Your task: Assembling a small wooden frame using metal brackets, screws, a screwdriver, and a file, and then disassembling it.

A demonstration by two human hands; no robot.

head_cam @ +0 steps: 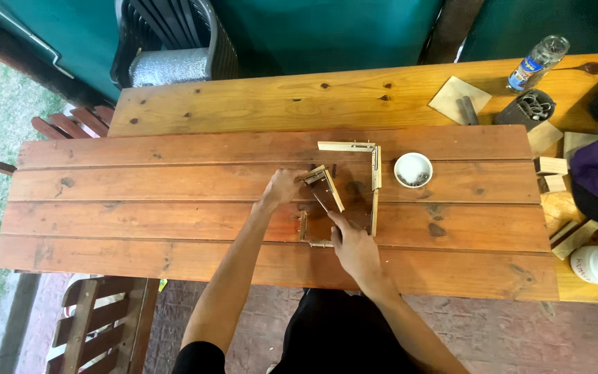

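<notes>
Holding a small wooden strip closed-fingered left of the white bowl, the left hand steadies it while the right hand, pinching a thin tool, works the joint on the counter.

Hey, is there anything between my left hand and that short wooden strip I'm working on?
Nothing visible. The left hand already touches the short wooden strip at its upper end, on the reddish-brown table. The right hand comes in from below with a thin tool; the white bowl sits off to the right, clear of both.
</notes>
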